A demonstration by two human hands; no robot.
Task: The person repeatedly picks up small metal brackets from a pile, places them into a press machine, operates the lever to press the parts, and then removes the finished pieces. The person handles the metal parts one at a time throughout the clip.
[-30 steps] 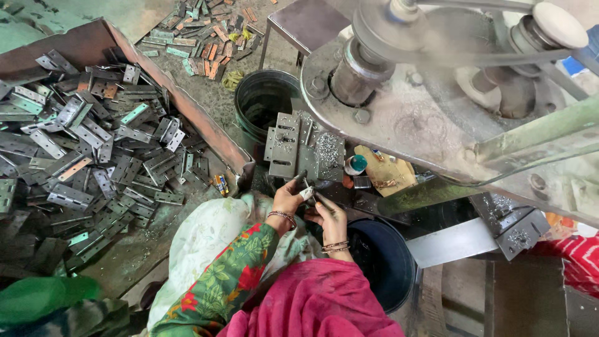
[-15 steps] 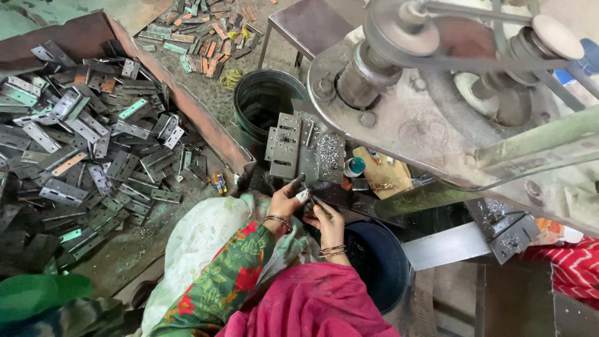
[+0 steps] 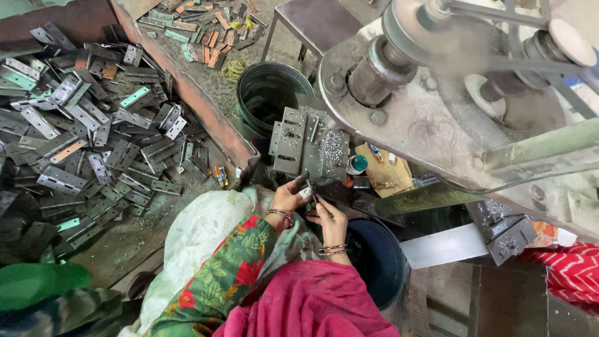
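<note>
1. Small pale metal piece (image 3: 305, 192) sits between your two hands, just below the stack of grey perforated metal plates (image 3: 288, 140) on the machine's surface.
2. Your left hand (image 3: 287, 196) pinches the piece from the left, fingers curled closed around it.
3. Your right hand (image 3: 329, 215) meets it from the right, fingertips drawn together on or just beside the piece; whether they actually hold it is too small to tell.
4. Judging by how things lie, much is left to handle: a big heap of grey metal hinge plates (image 3: 87, 137) fills the rusty brown tray (image 3: 206, 118) to your left.
5. Only a few plates are stacked at the machine, so the work looks far from finished.
6. A dark round metal bucket (image 3: 262, 93) stands beyond the stack, and a dark blue tub (image 3: 380, 262) sits just beside your right wrist; what either contains is hidden in shadow.
7. The large grey machine with its pulley wheel (image 3: 437, 87) rises to your right, well clear of both hands.
</note>
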